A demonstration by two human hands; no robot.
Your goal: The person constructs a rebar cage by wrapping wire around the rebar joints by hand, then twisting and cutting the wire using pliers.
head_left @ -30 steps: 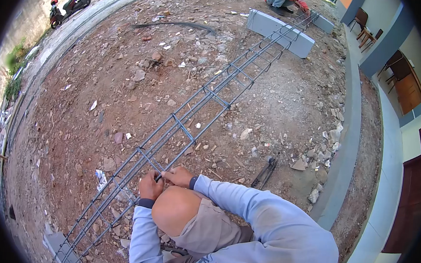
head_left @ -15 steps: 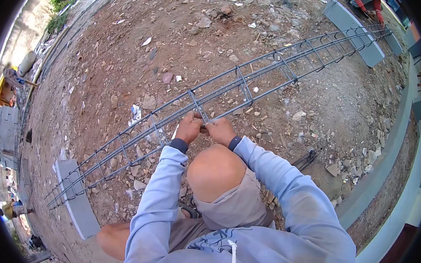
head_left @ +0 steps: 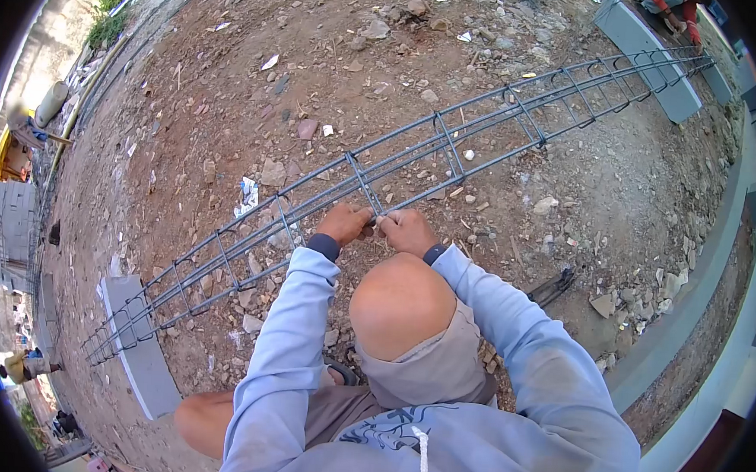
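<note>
A long rebar cage [head_left: 453, 145] of several steel bars with stirrups runs diagonally in front of me, from lower left to upper right. Both hands are closed on its near bar, where a stirrup meets it. My left hand [head_left: 344, 224] pinches there from the left, with its fingertips close to the stirrup's corner. From the right, my right hand [head_left: 408, 232] pinches the same corner, thumb and finger pressed together. Whether a thin tie wire is between the fingers cannot be made out. My bent knee rises just below the hands.
Grey blocks prop the cage at the lower left [head_left: 140, 351] and upper right [head_left: 648, 58]. Beside the far end is another person's red sleeve [head_left: 691, 21]. Stones and scraps litter the dirt ground [head_left: 231, 97]. Dark metal pieces [head_left: 552, 286] lie right of my knee.
My view has shifted slightly, so the cage sits a little further right. Both hands stay at the same stirrup corner, the right hand slightly further from the left. The far person's arm has moved a little.
</note>
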